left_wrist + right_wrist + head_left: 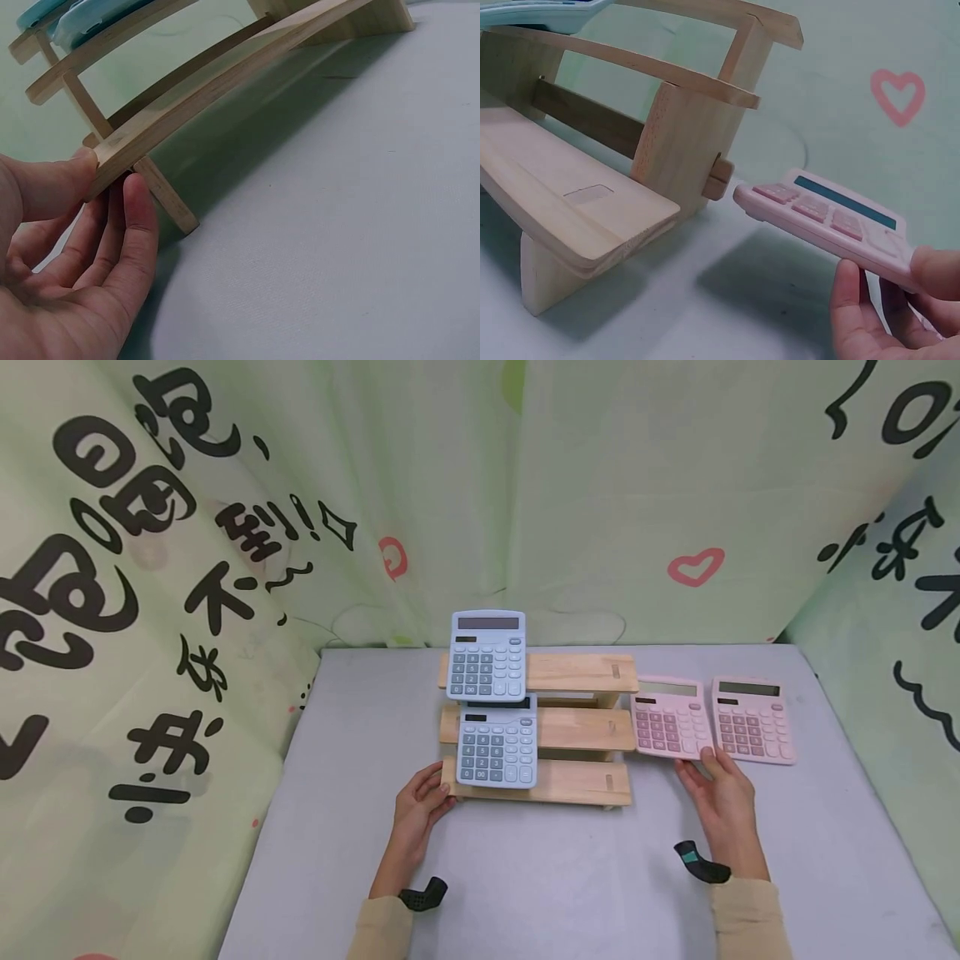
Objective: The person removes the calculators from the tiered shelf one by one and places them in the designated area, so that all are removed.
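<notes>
Head view shows a pink calculator [672, 718] just beside the right end of a wooden rack [585, 729], in the back right part of the tabletop [555, 877]. Its front right corner is pinched by the right hand [722, 802]. From the right wrist view alone it is made plain that the calculator is raised off the tabletop, a shadow [757, 289] being cast beneath. "0" and "00" can be read on the keys of the lower blue calculator [498, 743], which is carried with an upper blue calculator [487, 656] on the rack's left half. Dark characters [217, 452] are printed on the curtain [585, 543]. The pink calculator's display is turned toward the tabletop's back edge, its long axis set front to back; the rack's is set left to right. The rack's front left end is gripped by the left hand [420, 806], fingers being seen underneath in the left wrist view. Another pink calculator [752, 720] is shown nearer the tabletop's right edge.
</notes>
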Demonstrator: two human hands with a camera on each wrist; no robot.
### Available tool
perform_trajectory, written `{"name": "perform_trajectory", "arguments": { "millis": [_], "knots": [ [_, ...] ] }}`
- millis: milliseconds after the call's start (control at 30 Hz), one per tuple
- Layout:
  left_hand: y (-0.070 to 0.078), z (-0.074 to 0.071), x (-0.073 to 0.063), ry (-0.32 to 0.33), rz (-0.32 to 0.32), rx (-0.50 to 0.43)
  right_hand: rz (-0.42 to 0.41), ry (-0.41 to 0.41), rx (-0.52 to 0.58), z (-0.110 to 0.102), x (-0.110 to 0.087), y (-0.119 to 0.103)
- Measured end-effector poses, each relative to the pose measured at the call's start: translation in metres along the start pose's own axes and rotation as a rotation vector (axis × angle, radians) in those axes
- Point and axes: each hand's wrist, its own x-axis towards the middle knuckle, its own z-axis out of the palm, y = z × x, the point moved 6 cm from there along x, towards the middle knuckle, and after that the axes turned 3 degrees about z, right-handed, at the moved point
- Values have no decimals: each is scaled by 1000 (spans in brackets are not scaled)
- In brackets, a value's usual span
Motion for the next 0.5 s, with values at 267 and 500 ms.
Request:
{"name": "perform_trajectory", "arguments": {
  "millis": [267,500],
  "knots": [
    [0,0,0,4,-4,-4,52,40,-10,-8,4,2],
    [0,0,-1,6,-10,-4,79,58,3,-16,10,4]
  ]
}}
